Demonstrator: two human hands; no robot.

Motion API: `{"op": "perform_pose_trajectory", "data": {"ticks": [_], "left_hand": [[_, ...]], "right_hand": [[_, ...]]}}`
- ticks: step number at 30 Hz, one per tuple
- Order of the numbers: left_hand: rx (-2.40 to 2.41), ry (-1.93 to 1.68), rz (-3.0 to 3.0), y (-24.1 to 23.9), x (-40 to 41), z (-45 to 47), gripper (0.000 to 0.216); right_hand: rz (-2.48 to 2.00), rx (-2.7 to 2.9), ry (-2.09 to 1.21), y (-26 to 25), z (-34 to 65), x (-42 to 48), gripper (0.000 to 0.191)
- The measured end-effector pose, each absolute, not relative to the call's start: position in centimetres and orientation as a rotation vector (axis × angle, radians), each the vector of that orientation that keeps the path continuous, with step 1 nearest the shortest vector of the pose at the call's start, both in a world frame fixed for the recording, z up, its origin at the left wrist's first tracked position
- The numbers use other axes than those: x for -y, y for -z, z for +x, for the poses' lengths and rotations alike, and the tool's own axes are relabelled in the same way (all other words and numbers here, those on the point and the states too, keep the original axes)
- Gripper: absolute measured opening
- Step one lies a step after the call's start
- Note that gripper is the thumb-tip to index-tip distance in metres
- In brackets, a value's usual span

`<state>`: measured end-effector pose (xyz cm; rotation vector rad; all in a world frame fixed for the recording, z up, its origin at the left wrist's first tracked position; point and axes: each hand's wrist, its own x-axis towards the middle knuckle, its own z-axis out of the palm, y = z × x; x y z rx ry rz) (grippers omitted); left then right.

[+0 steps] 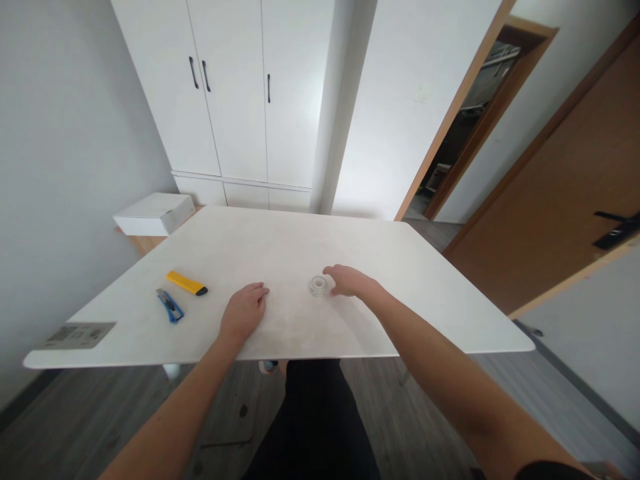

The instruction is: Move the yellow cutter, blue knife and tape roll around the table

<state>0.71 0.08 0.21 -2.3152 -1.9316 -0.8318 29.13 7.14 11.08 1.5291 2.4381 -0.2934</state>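
Observation:
A small roll of clear tape (318,286) lies flat on the white table (280,243), near its middle. Just to the right of the roll is my right hand (346,280), thumb and fingers apart, with nothing visibly held. Whether a fingertip touches the roll is hard to tell. My left hand (245,309) rests on the tabletop left of the tape, its fingers laid out and holding nothing. Further left lie a yellow utility knife (186,283) with a black end and a blue utility knife (170,306).
A printed label (80,335) is on the table's front left corner. Beyond the left edge sits a white box (156,212). White cabinets (230,93) stand behind the table, and a brown door (555,167) is at the right.

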Motion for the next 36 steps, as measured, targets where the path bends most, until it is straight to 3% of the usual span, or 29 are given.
{"op": "perform_pose_trajectory", "data": {"ticks": [5,12,26,36], "left_hand": [[1.932,0.825,-2.317,-0.3,0.0,0.7,0.038],[1.922,0.826,-2.327,-0.4,0.0,0.8,0.040],[1.897,0.793,-2.332,-0.2,-0.2,0.5,0.041],[1.865,0.804,-2.321,0.1,-0.4,0.5,0.041]], "right_hand": [[1.355,-2.511,0.263,-10.5,26.2,-7.7,0.070],[1.277,-2.506,0.185,-9.5,25.6,-7.9,0.048],[1.251,-2.516,0.085,-8.5,25.3,-8.0,0.043],[1.762,-2.167,0.082,-10.7,37.8,-10.5,0.048]]}}
